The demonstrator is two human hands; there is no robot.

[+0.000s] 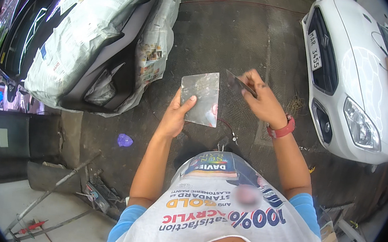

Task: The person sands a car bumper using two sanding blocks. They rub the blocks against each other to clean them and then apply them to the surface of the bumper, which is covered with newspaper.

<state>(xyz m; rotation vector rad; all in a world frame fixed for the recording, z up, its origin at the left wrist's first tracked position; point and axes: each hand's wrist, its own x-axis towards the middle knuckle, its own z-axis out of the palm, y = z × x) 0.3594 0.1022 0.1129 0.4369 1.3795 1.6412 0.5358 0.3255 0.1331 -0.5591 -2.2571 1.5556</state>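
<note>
Plate (200, 95) (shiny) sits in L hand (176, 113), thin dark piece (238, 82) in R hand (266, 100).

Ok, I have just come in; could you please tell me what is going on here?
A person holds a shiny rectangular plate in the left hand, thumb on its face. The right hand grips a thin, dark, flat blade just right of the plate; a gap shows between them. To the left stands a dark car partly covered with newspaper; to the right, a white car.
</note>
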